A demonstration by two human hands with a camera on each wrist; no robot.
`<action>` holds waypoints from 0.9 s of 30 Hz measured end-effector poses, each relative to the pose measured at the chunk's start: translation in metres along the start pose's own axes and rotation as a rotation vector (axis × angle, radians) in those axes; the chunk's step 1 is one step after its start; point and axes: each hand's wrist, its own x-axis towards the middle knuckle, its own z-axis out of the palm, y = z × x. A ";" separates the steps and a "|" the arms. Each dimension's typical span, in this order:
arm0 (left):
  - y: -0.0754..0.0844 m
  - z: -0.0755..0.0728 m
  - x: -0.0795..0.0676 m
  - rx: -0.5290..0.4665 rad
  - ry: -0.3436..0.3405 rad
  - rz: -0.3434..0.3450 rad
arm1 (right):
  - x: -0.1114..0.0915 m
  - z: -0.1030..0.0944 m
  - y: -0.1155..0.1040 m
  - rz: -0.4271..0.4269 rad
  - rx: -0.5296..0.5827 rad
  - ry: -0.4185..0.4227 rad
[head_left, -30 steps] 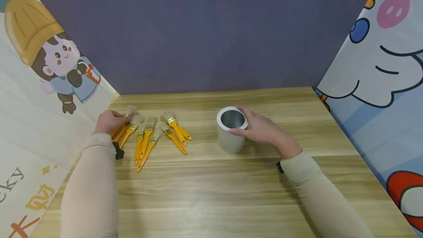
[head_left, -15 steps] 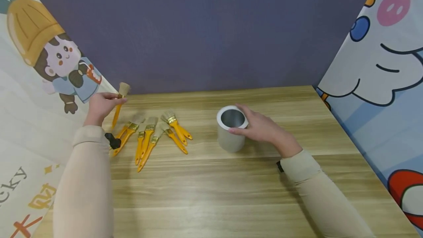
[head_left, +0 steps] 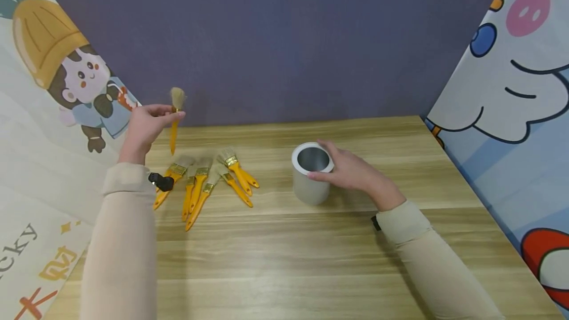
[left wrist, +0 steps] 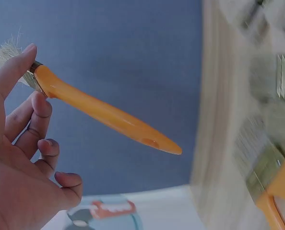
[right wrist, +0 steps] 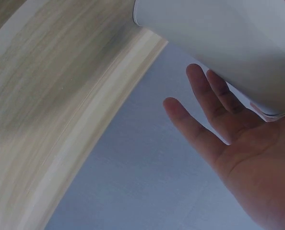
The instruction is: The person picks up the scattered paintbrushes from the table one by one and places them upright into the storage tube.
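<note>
A paintbrush [head_left: 174,132] with an orange handle hangs above the far left of the table, bristles up. My left hand [head_left: 148,125] pinches it at the metal ferrule between thumb and fingers. In the left wrist view, the brush handle [left wrist: 113,115] points away from the hand [left wrist: 27,158]. A white-grey cylindrical can [head_left: 308,190] with an open top stands upright on the table. My right hand [head_left: 355,177] holds its rim, thumb on the near side and fingers behind. In the right wrist view, several fingers of this hand [right wrist: 248,148] extend beside the can wall [right wrist: 219,43].
Several more orange-handled brushes [head_left: 197,194] lie fanned out on the wooden table [head_left: 266,260], left of the can. A dark panel [head_left: 284,43] rises behind the table. Printed cloths stand at the left [head_left: 40,172] and right [head_left: 502,112].
My left hand has picked up a paintbrush from the left end of the group, lifted it, and moved slightly right with it. The right hand and can have stayed in place.
</note>
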 end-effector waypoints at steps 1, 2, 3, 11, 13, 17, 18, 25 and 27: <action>0.004 0.002 -0.001 -0.008 -0.003 0.007 | 0.000 0.000 0.000 0.002 0.000 -0.002; 0.009 0.004 -0.002 -0.014 -0.005 0.016 | 0.000 0.000 0.000 0.003 0.001 -0.003; 0.013 0.006 -0.003 -0.020 -0.006 0.024 | 0.000 0.000 -0.001 0.000 0.000 -0.005; 0.043 0.023 -0.015 -0.065 -0.006 0.135 | 0.001 0.000 0.000 -0.004 0.003 -0.004; 0.048 0.027 -0.018 -0.074 -0.011 0.154 | 0.002 0.000 0.001 -0.012 0.007 -0.002; 0.060 0.037 -0.026 -0.122 -0.028 0.208 | 0.003 0.002 0.002 -0.015 0.025 0.000; 0.064 0.040 -0.028 -0.139 -0.036 0.228 | 0.004 0.002 0.003 -0.018 0.029 0.000; 0.095 0.064 -0.044 -0.250 -0.130 0.349 | 0.005 0.003 0.003 -0.017 0.039 -0.002; 0.107 0.073 -0.051 -0.266 -0.161 0.370 | 0.004 0.003 0.005 -0.015 0.040 -0.003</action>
